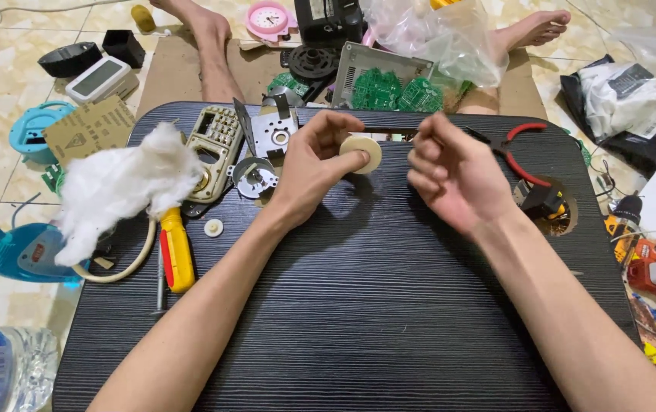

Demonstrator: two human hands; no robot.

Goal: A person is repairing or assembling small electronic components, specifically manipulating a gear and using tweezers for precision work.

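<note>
My left hand (314,164) pinches a small cream-coloured round disc (366,149) between thumb and fingers, held above the far middle of a dark wood-grain tray table (373,305). My right hand (454,172) hovers just to the right of the disc, fingers loosely curled, holding nothing. The two hands are a few centimetres apart. Behind my left hand lie a dismantled beige keypad casing (215,141) and grey metal mechanism parts (267,145).
A wad of white cotton (122,187), a yellow-handled screwdriver (177,252) and a small white gear (213,227) sit at the left. Red-handled pliers (522,149) lie at the right. Green circuit boards (393,93), a pink clock (268,18), bags and my bare feet lie beyond.
</note>
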